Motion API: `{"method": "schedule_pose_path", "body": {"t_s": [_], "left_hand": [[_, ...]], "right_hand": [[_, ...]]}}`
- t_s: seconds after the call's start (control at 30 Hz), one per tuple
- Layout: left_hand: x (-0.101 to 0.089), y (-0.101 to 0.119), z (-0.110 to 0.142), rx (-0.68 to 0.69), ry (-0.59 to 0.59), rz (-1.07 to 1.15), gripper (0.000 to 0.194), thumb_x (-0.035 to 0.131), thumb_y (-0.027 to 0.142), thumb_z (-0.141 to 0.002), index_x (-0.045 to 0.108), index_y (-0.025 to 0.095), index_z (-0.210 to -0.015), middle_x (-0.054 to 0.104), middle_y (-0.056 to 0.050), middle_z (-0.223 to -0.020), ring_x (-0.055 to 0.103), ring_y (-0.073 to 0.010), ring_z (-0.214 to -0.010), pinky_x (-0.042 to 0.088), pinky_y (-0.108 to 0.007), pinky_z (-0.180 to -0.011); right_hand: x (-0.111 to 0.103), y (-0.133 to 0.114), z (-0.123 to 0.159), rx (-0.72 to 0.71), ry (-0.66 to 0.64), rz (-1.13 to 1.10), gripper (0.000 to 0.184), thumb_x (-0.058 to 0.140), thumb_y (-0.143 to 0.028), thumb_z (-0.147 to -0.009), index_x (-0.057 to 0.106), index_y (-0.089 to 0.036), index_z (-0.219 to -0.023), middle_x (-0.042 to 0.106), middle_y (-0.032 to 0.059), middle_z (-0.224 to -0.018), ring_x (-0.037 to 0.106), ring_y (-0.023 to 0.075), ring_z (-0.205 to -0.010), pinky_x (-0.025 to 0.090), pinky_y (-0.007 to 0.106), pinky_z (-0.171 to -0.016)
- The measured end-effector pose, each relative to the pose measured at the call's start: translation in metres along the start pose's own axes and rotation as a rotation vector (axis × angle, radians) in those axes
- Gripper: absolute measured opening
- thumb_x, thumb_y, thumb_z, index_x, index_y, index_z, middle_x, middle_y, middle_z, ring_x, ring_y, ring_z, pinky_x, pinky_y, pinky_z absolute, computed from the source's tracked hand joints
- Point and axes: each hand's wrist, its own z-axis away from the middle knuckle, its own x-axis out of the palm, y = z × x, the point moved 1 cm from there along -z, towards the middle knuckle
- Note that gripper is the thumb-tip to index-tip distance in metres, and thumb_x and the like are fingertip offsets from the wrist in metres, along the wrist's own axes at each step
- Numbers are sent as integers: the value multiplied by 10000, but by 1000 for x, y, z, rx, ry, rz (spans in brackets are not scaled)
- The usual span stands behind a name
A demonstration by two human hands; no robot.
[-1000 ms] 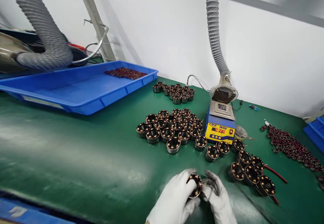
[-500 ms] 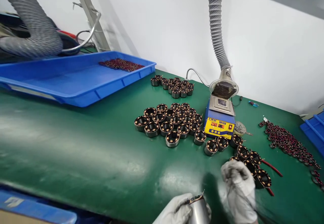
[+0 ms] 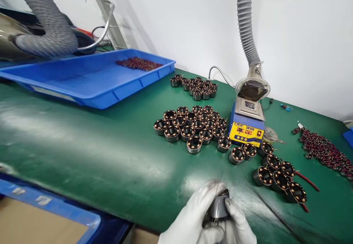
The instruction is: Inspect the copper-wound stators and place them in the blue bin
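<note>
Assembly workshop: green bench [image 3: 116,152]; corrugated duct hose [image 3: 246,23], one o'clock; yellow-fronted unit [image 3: 245,135] with digital display, three o'clock; blue tray [image 3: 82,81], ten o'clock; identical metal rings [image 3: 194,149], clustered.

We hold one short, hollow metal part [image 3: 218,208] at the bottom of the frame, a little right of centre. Its smooth grey outer wall faces us, with a soft sheen down the side. We see it tilted, one dark end towards the top of the frame with touches of copper colour at its rim, the other end showing a row of black teeth below. Our grip covers both its flanks, and its inside is hidden from us.
</note>
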Motion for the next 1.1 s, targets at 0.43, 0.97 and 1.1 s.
{"method": "schedule_pose_path", "body": {"t_s": [0.43, 0.97, 1.1], "left_hand": [[-22, -1, -19, -292, 20, 311, 435, 595, 438, -755, 582, 197, -1118, 595, -71, -1122, 519, -267, -1084, 376, -378, -999], [-14, 5, -29, -494, 280, 532, 420, 611, 462, -699, 652, 128, -951, 630, -119, -1022, 531, -298, -1050, 387, -421, -982], [-2, 4, -15, -308, 15, 356, 744, 741, 113, -439, 570, 208, -1156, 504, -85, -1245, 398, -317, -1200, 272, -435, -1072]], "right_hand": [[1, -8, -4, 199, -133, -210, 407, 659, -427, -740, 648, -142, -1032, 686, 109, -913, 641, 229, -808, 495, 304, -630], [9, -15, -5, 263, -128, -205, 507, 594, -578, -717, 638, -183, -1031, 690, 73, -822, 640, 200, -713, 470, 284, -593], [6, -16, -7, 234, -73, -188, 547, 562, -610, -715, 637, -174, -1037, 658, 101, -1010, 614, 243, -879, 491, 365, -708]]}}
